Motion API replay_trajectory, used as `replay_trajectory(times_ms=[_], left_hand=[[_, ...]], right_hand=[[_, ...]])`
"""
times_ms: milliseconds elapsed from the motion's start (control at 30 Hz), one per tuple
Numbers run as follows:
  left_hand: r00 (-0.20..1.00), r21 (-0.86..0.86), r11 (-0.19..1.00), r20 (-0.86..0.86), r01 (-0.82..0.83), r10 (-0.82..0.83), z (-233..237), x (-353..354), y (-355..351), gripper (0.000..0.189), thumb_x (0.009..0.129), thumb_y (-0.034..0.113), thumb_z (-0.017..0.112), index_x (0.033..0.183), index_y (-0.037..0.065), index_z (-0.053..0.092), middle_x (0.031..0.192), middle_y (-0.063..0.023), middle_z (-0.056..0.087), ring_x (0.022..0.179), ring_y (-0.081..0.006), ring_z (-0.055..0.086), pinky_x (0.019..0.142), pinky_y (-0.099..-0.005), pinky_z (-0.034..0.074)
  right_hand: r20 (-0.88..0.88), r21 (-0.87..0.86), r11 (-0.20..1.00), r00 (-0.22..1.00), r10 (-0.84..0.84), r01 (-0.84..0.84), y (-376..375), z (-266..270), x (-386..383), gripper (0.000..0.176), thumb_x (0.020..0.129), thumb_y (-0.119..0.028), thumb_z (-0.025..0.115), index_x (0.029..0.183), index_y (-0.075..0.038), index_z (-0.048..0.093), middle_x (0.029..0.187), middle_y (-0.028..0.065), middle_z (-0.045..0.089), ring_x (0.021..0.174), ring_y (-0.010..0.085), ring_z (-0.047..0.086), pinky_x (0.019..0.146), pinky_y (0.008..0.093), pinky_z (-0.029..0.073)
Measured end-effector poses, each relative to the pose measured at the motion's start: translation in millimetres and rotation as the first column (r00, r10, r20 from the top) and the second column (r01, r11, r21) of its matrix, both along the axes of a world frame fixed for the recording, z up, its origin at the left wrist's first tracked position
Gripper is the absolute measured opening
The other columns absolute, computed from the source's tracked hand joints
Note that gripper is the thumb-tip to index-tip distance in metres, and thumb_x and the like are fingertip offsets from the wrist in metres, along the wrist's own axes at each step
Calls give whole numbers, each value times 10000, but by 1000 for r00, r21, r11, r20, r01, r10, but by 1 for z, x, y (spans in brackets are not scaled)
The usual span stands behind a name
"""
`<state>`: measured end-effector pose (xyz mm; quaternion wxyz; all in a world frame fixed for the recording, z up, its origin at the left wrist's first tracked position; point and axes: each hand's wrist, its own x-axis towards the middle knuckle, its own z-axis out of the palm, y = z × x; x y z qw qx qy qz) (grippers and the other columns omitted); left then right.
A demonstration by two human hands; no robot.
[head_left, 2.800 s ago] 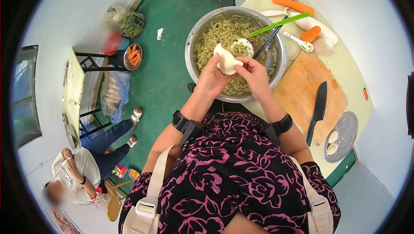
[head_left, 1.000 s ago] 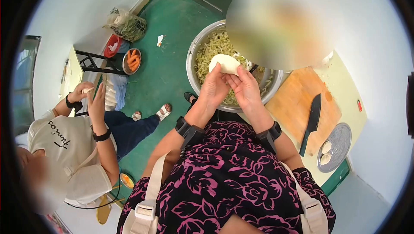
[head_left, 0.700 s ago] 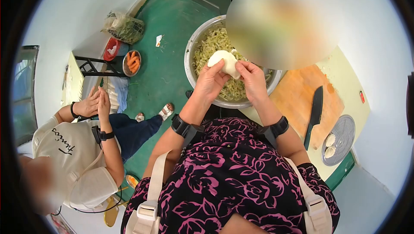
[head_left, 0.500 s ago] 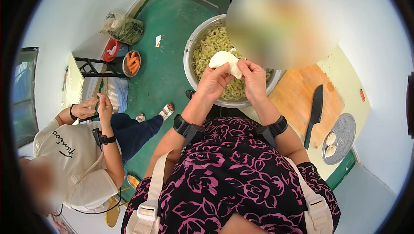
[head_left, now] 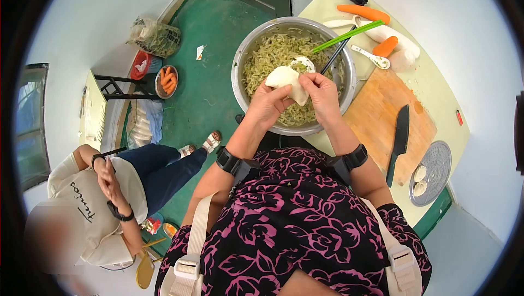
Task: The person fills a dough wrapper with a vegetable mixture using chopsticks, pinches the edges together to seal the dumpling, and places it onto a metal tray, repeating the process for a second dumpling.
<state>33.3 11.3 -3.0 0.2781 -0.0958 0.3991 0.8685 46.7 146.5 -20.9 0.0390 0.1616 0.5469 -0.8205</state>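
Observation:
A pale, half-moon dumpling with its dough folded over is held above a large metal bowl. My left hand grips its left, lower side between thumb and fingers. At its right end, my right hand pinches the dough edge. Shredded green filling lies in the bowl, along with a white spoon partly behind the dumpling. Green-and-black chopsticks rest across the bowl's right rim. Whether filling is inside the dumpling is hidden.
Right of the bowl are a wooden cutting board, a black knife and a round metal tray holding two dumplings. Carrots, a white radish and a patterned spoon lie behind. Another person is at left.
The dumpling and both my hands stay nearly in place, with only a slight shift. A blur over the table's far end is gone. The other person's hands have come down and together.

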Motion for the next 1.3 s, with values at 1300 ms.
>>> replay_trajectory(times_ms=[1300], left_hand=[[941,16,971,253,-238,226,-3,-9,3,294,793,90,551,1059,19,449,999,-101,536,912,-214,545,783,-371,477]], right_hand=[[108,15,927,922,372,-376,17,9,27,205,819,-213,539,744,-22,540,604,30,552,452,51,480,389,155,327]])
